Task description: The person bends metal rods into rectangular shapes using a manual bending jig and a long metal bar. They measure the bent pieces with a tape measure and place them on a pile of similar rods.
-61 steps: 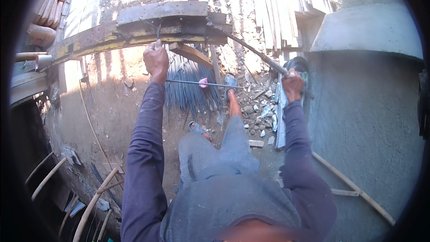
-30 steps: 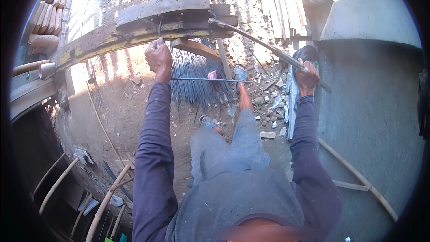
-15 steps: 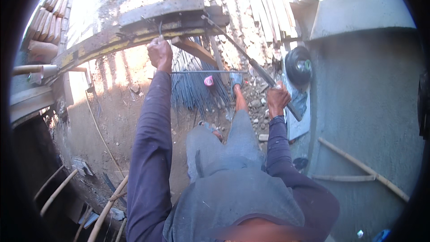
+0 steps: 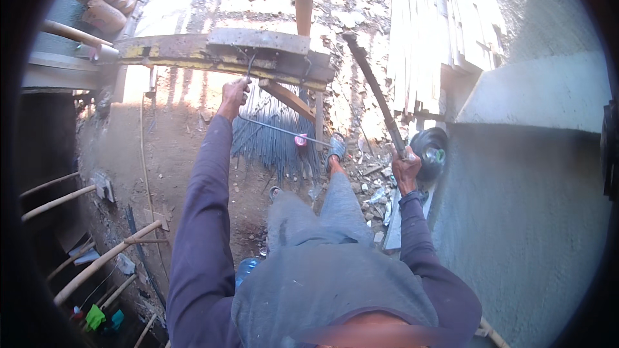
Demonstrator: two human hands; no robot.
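Ahead of me, a thin steel rod (image 4: 287, 131) has its upper end at the pegs on a wooden bench (image 4: 174, 53). It bends below my left hand (image 4: 233, 98) and runs down to the right, towards my sandalled foot. The fingers of that hand are closed round the rod, just under the bench edge. In my right hand (image 4: 405, 169) is the lower end of a long dark metal bar (image 4: 376, 89). Its far tip stands apart from the bench, off its right end. Below the bench lies a bundle of thin steel rods (image 4: 267, 145) with a pink roll (image 4: 300, 140) on it.
A wooden post (image 4: 306, 0) rises behind the bench. Long boards (image 4: 419, 32) lie at the far right, above a black coil (image 4: 431, 148) beside a grey wall (image 4: 529, 212). Rubble (image 4: 380, 196) covers ground near my foot. Bamboo poles (image 4: 106, 261) stand at the lower left.
The bar in my right hand has swung away from the bench pegs to the right and now stands steeper. The rod's free part has tilted downward to the right. My left hand still grips it.
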